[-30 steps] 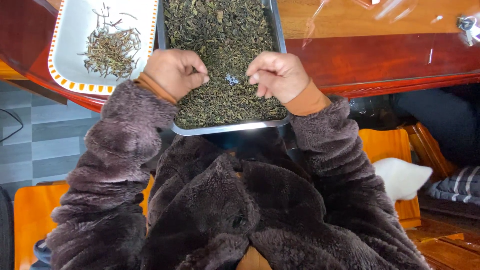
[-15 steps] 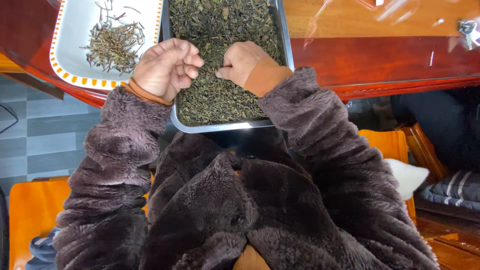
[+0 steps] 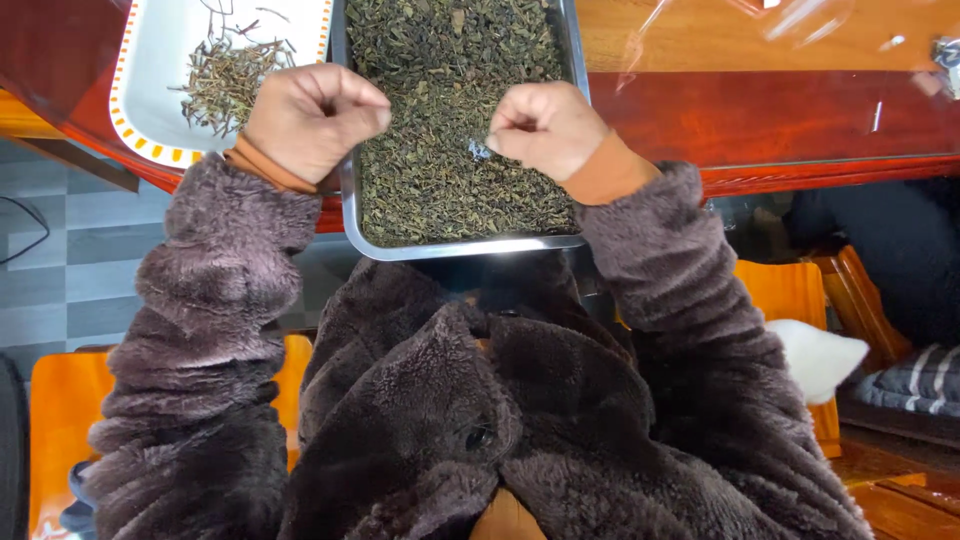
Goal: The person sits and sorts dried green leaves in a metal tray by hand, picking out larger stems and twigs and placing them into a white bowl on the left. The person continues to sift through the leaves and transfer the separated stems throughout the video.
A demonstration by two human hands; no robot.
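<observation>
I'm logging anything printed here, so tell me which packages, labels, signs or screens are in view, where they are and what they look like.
None that can be made out: no package, label, sign or screen.
Clear film: top right on the table, transparent and crinkled; whether it is packaging is unclear.
Metal tray: centre, under both hands, rectangular, unmarked.
White dish: top left, orange dotted rim, no writing.

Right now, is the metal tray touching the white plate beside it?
Cannot tell. In the head view, the left hand covers part of where the metal tray and white plate meet.
</observation>
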